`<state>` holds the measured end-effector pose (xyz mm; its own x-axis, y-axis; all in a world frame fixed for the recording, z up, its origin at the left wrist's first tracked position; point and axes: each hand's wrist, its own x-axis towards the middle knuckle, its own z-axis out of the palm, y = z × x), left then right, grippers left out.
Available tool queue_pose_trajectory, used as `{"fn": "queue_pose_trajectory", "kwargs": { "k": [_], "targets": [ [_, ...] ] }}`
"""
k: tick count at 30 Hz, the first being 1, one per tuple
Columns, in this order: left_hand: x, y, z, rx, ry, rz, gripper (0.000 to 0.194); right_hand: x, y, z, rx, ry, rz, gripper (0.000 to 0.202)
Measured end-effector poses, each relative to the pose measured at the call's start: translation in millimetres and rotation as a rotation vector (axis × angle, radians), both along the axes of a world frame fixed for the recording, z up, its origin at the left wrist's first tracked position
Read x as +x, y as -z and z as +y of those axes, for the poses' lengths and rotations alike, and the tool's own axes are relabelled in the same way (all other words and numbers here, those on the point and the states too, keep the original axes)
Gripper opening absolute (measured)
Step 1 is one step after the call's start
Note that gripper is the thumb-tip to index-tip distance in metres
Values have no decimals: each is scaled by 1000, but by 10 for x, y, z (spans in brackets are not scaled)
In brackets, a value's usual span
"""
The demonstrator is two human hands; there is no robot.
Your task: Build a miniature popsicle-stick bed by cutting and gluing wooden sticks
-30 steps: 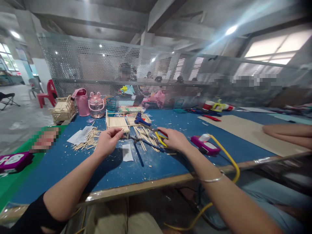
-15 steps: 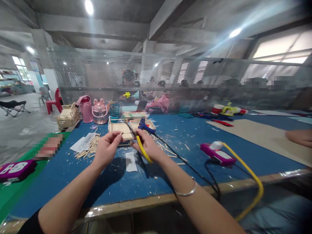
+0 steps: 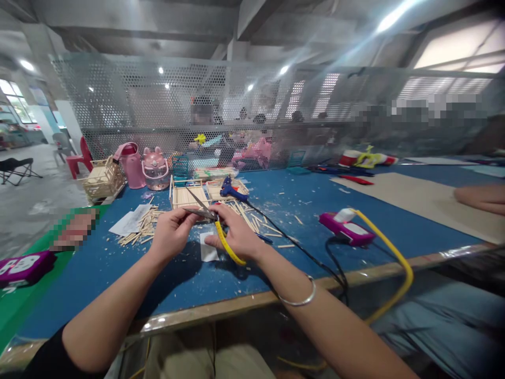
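Note:
Yellow-handled scissors are gripped in my right hand, their blades parted and pointing up and to the left. My left hand is pinched closed at the blades; what it holds is too small to make out. Just beyond the hands lies a frame of thin wooden sticks, with a blue glue gun at its right. Loose sticks are heaped left of my left hand. A white paper slip lies partly under my right hand.
A stick basket, a pink bottle and a pink clear jug stand at the back left. A purple power strip with a yellow cable sits at the right. Another person's arm rests on brown board.
The scissors have swung round in my right hand, their open blades now reaching my left fingers. The whole view has tilted slightly downward.

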<state>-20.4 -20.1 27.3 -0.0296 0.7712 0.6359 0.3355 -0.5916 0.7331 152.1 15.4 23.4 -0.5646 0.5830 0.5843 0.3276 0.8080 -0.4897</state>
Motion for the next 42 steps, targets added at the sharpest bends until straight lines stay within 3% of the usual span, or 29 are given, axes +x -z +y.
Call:
{"fn": "queue_pose_trajectory", "kwargs": {
  "k": [7,14,25,35,42],
  "targets": [
    [-52,8,-6,65,-89,166,20,-1,52,22,26,-15,11,62],
    [-24,1,-40,84,-68,200,22,1,46,4,61,-36,50,49],
    [-29,-3,-61,188,-180,287,21,-10,47,-22,125,19,4,58],
    [16,-53,-107,177,-176,253,21,-21,63,-23,102,-6,50,43],
    [-34,-4,-42,150,-203,261,21,-13,59,-14,88,46,-12,40]
  ]
}}
